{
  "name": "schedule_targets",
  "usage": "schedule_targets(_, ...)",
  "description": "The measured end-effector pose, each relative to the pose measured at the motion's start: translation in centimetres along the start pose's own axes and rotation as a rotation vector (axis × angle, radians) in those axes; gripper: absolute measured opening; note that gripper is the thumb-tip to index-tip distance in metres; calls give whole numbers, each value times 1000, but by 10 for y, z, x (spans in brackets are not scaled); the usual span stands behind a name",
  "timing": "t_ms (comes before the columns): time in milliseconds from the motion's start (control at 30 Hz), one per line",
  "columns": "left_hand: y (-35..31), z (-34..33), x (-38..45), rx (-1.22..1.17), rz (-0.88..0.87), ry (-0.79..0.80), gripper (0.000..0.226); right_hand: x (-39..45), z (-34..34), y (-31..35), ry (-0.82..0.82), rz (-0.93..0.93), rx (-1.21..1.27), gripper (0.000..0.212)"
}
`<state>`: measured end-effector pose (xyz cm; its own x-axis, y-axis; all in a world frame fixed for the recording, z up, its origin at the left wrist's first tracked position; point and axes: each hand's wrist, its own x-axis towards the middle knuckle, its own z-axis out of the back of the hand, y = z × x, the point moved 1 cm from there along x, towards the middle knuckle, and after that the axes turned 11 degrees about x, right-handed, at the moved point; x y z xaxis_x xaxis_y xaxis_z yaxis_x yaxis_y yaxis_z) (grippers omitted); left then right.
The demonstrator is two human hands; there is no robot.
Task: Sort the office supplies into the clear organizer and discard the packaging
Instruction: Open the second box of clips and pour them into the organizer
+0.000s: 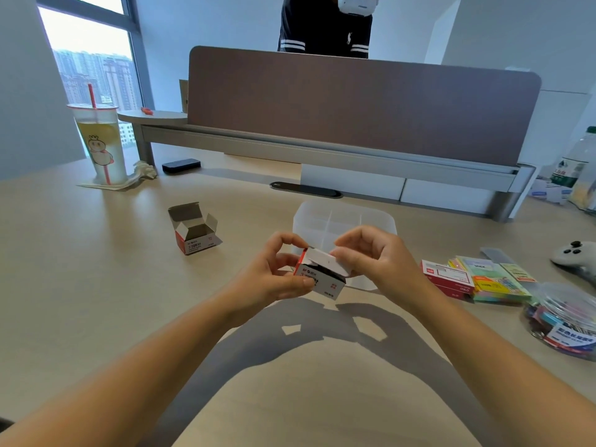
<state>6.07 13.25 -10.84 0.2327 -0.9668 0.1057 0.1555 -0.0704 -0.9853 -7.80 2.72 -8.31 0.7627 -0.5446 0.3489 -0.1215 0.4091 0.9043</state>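
My left hand grips a small red-and-white cardboard box just above the desk, in front of the clear organizer. My right hand pinches the box's white lid flap, which is lifted. The organizer is translucent with inner dividers, and my hands hide part of it. A second identical box stands opened on the desk to the left. On the right lie red staple boxes, coloured sticky-note packs and a clear tub of coloured clips.
A drink cup with a red straw stands at the back left beside crumpled paper and a black device. A white controller and a water bottle sit on the right. A brown partition closes the back; a person stands behind it.
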Motion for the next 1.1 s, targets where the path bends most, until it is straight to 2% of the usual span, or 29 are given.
schedule_targets(133,1,2,1,-20,14,-20,37,-2,1,-1,77,-7,-45,18)
schedule_targets(267,3,0,1,-23,29,-16,40,1,0,-3,-14,18,31,10)
schedule_targets(433,3,-1,1,-6,44,48,40,7,-1,-6,-134,0,24,17)
schedule_targets(600,0,3,0,-14,61,61,40,12,-3,-6,-172,34,-11,20)
schedule_targets(867,-24,18,17,64,-96,-15,40,34,-3,16,-10,-62,-30,13)
schedule_targets(1100,-39,38,55,292,-207,-32,42,75,1,21,-31,-92,-64,15)
